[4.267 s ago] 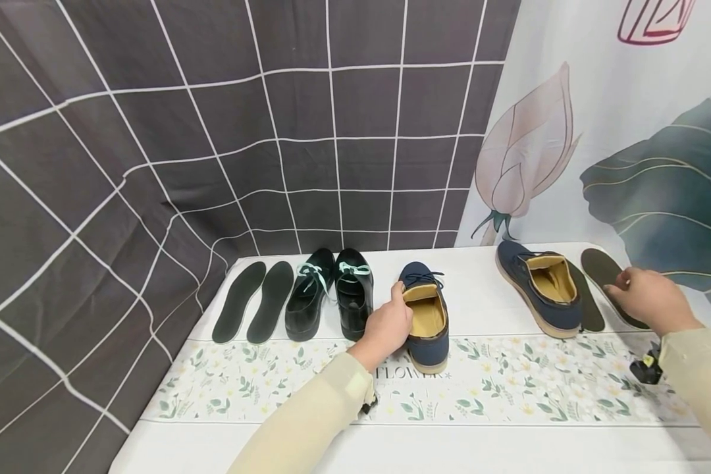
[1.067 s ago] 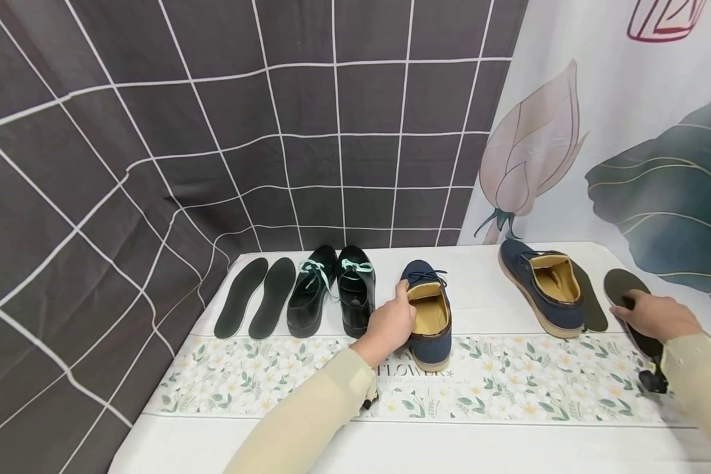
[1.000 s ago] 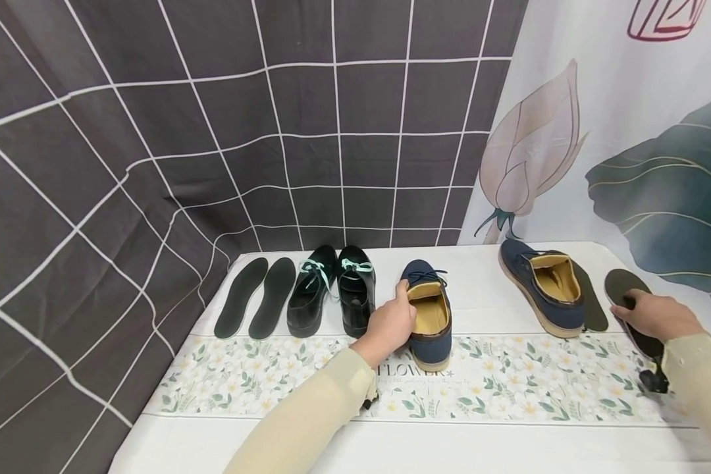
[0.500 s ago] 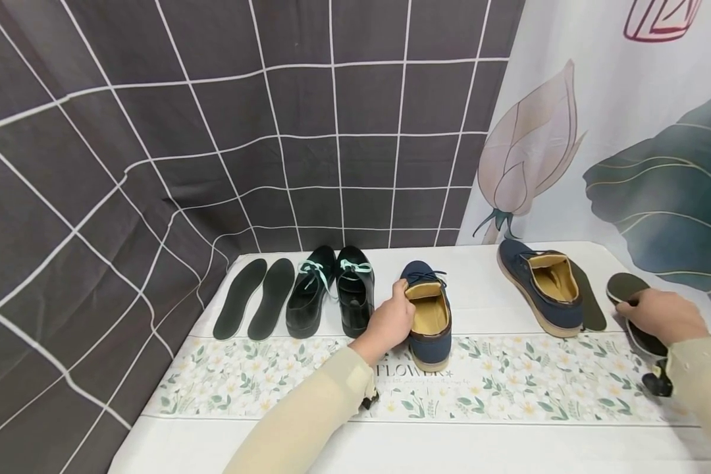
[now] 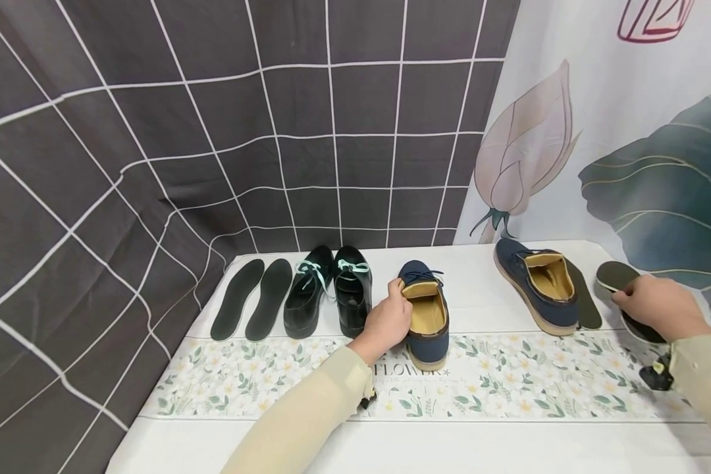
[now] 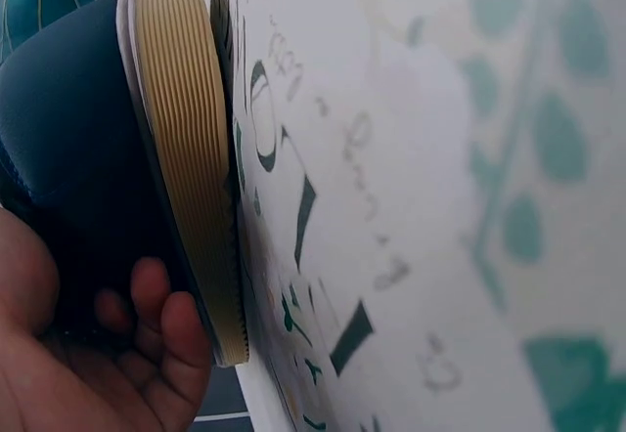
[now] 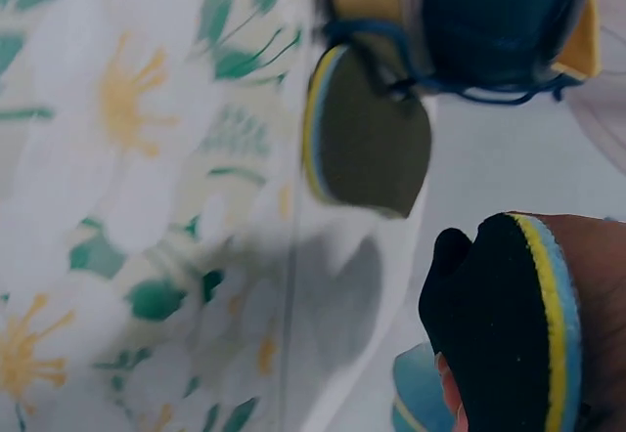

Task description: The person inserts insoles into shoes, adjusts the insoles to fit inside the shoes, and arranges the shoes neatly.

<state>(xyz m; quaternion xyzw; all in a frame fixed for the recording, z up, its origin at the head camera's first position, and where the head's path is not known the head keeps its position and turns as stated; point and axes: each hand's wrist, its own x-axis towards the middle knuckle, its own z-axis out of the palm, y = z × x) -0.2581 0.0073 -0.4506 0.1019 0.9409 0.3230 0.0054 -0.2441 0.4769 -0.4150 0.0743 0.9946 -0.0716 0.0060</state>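
My left hand (image 5: 384, 327) holds a navy lace-up shoe (image 5: 429, 349) by the left edge of its opening, thumb at the tan lining. The left wrist view shows curled fingers (image 6: 181, 339) against the shoe's side above its ribbed sole (image 6: 186, 119). At the far right, my right hand (image 5: 663, 306) grips a dark insole (image 5: 616, 273) around its middle. In the right wrist view this insole (image 7: 499, 324) bends in the hand, off the table, with a yellow and blue edge. Another insole (image 5: 585, 296) lies beside the second navy shoe (image 5: 553, 309), partly hidden by it.
Black shoes (image 5: 352, 299) with mint laces stand side by side, left of the held shoe. Two more dark insoles (image 5: 237, 299) lie at the left end. A floral runner (image 5: 509, 395) crosses the white table; a dark grid cloth (image 5: 361, 158) hangs behind.
My right hand, earlier above the flat rightmost insole, has taken hold of it and lifted it, bending it and shifting it slightly right. My left hand has stayed on the navy shoe.
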